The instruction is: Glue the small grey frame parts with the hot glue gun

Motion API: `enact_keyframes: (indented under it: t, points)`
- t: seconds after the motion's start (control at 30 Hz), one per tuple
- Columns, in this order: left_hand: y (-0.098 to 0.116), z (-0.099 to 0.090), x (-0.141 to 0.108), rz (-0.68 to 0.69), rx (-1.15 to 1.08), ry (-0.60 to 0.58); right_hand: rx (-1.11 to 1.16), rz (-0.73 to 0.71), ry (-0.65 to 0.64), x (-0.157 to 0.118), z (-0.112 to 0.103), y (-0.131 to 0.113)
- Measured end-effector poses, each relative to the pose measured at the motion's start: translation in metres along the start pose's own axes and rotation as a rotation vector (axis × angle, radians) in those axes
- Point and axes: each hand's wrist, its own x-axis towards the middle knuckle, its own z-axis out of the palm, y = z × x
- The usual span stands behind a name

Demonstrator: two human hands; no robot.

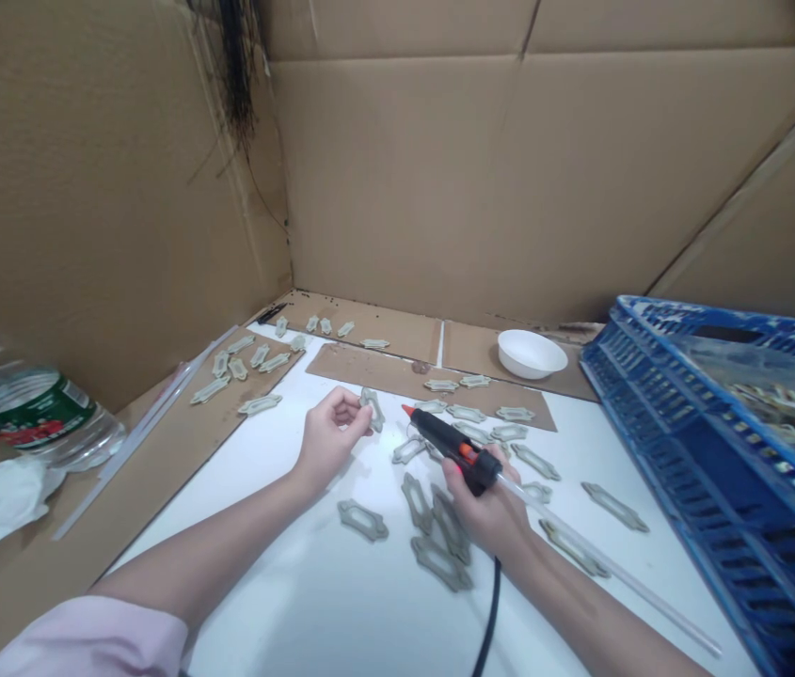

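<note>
Cardboard walls point(439, 188) box in our white table point(277, 602), with a blue plastic crate point(693, 451) off to the right. Our left hand point(330, 440) pinches a small frame-shaped piece point(372, 410) while our right hand point(482, 503) clenches a black hot glue gun point(439, 437) (clear glue stick point(609, 569) poking out the back), just above more loose pieces point(439, 555).

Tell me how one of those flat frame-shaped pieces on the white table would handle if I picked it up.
The flat frame-shaped piece will probably feel light and fairly stiff, since it looks like a thin cutout. Its narrow rim may be fragile if bent. Lying flat, it seems unlikely to roll, but it could slide if pushed across the smooth white tabletop.
</note>
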Motion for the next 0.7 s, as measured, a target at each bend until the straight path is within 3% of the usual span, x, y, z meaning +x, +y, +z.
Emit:
enact_keyframes:
  t: [0.3,0.5,0.7]
  points:
    - [0.005,0.001,0.002,-0.093,-0.086,0.004,0.061,0.284,0.026,-0.005,0.008,0.013]
    - [0.008,0.002,0.004,-0.130,-0.130,0.012,0.072,0.292,0.007,-0.004,0.007,0.013]
    - [-0.005,0.000,0.011,-0.182,-0.129,0.012,0.081,0.303,0.022,-0.005,0.008,0.014]
